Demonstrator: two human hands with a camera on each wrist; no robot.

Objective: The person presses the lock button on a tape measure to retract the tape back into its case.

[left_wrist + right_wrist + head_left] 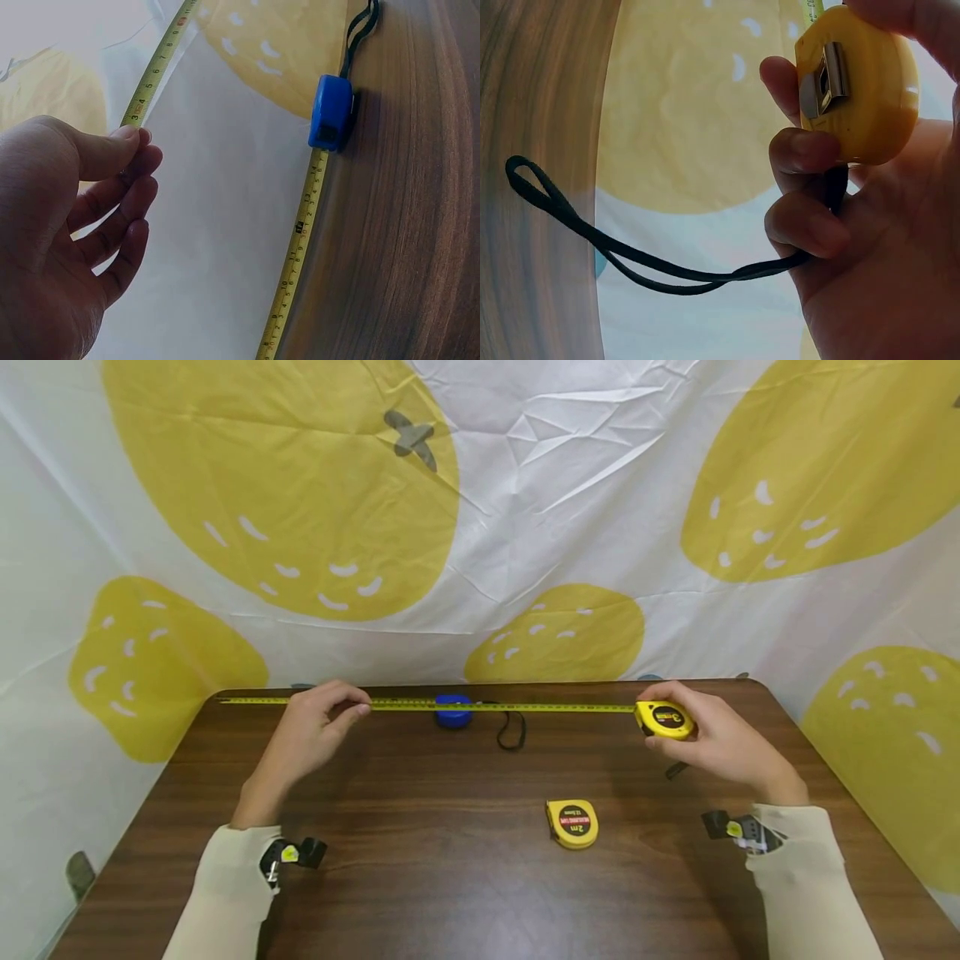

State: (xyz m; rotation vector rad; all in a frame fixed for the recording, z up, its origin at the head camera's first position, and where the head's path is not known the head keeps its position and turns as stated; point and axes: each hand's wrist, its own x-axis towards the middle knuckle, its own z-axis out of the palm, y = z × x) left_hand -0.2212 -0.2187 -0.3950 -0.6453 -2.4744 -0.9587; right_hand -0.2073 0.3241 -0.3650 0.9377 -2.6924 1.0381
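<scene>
My right hand [720, 739] grips a yellow tape measure [664, 720] marked 3, held above the table's right side. In the right wrist view its metal clip [829, 79] and black wrist strap [660, 266] show. A yellow blade [540, 707] stretches from it to my left hand [311, 727], where thumb and index finger pinch its end. Beneath this blade, at the table's back, lies a blue tape measure [453, 718] with its own blade [292, 255] drawn out to the left. A second yellow tape measure [574, 824], marked 2m, lies nearer the front.
The brown wood-grain table [405, 877] meets a white cloth [510, 543] with yellow fruit prints along its back edge. A black strap loop [513, 735] from the blue tape measure rests on the tabletop. Each wrist wears a small black camera mount.
</scene>
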